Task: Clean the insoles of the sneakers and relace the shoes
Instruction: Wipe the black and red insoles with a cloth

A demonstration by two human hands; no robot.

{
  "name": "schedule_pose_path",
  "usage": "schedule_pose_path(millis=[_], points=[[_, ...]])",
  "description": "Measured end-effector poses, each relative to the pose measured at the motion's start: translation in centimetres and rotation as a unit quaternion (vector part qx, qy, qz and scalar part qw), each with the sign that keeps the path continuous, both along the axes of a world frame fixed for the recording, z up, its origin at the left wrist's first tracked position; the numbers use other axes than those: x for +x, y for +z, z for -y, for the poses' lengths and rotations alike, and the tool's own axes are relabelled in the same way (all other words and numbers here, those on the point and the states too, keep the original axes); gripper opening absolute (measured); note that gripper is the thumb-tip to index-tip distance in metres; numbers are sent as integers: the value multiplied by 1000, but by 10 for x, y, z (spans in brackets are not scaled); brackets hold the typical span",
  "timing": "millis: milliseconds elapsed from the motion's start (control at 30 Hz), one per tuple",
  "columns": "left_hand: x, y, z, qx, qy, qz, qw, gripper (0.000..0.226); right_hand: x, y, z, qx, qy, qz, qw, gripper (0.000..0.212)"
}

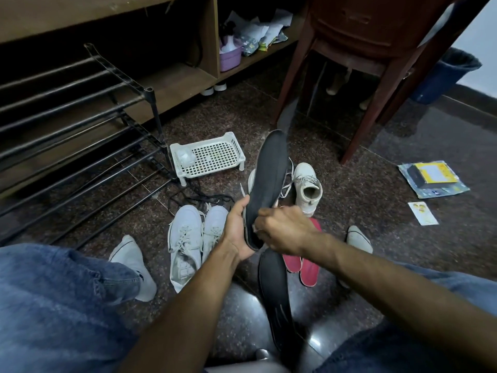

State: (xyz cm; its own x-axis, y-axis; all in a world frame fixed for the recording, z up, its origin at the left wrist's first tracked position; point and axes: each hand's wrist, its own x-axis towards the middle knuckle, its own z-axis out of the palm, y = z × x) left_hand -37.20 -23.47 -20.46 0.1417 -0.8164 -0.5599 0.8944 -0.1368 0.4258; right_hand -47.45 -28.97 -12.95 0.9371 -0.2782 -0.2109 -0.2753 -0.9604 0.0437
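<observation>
**Black insole held up at frame centre, heel end covered by both hands**

The rack (80, 135) fills the left of the frame, its bars running off the left edge, so its full width cannot be seen. At upper right a brown chair (376, 44) is cut off by the top edge; only its legs and the underside of its seat show. The person's jeans take both lower corners, knees cropped by the frame.

At centre, the insole (266, 181) stands nearly upright, toe pointing up. The left hand (238, 230) grasps its lower left edge, thumb on the near rim and fingers wrapped behind, out of sight. The right hand (282, 227) is clenched against the insole's heel end; a pale scrap peeps from under the fingers, too small to identify, and I cannot tell whether the hand grips the insole itself.

A second insole (274, 292) lies on the floor below the hands, its lower end lost in shadow. Two red insoles (309, 267) lie just right of it, partly hidden by the right forearm. A pair of white sneakers (193, 238) sits left of the hands, laces loose. Another sneaker (308, 189) stands right of the raised insole; its mate is almost wholly hidden behind the insole. A white tray (215, 160) rests by the rack's foot, holding something blurred and pale in its left corner.
</observation>
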Motion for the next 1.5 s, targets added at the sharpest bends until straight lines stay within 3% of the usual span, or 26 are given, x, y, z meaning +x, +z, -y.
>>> schedule_pose_path(millis=[133, 267, 333, 467, 567, 800, 1000, 1133, 1200, 1333, 1400, 1500], points=[[-2, 7, 4, -26, 16, -2, 1000, 41, 13, 1, 29, -18, -103, 53, 993, 24], [9, 9, 3, -19, 39, -2, 999, 53, 3, -7, -11, 127, -111, 92, 981, 19], [5, 7, 0, -23, 41, -15, 999, 54, -2, -9, -14, 148, -104, 114, 977, 19], [-17, 5, -5, -26, 24, -27, 999, 41, 17, -6, 27, 26, -130, 136, 982, 16], [-18, 7, -8, -19, 15, -22, 999, 48, 23, 0, 64, -22, -137, 107, 985, 13], [-7, 5, -6, 28, 19, 8, 999, 45, -6, 2, 16, 32, 75, 30, 996, 14], [-8, 12, -1, 1, -10, 38, 999, 46, 6, 20, 53, -32, -9, 61, 998, 21], [0, 13, 0, 34, -10, 63, 997, 52, -4, 9, 14, -5, 117, 16, 993, 8], [-1, 13, -1, 29, -12, 57, 998, 51, -3, 3, 20, -36, 127, 27, 991, 11], [-6, 15, -2, 7, -22, 44, 999, 42, 14, 20, 60, -78, -24, 44, 996, 18], [-5, 16, -2, 9, -25, 43, 999, 41, 12, 23, 54, -53, 4, 29, 998, 21], [-4, 14, -4, 17, -34, 48, 998, 44, -2, 12, 14, -3, 122, 6, 992, 11]])
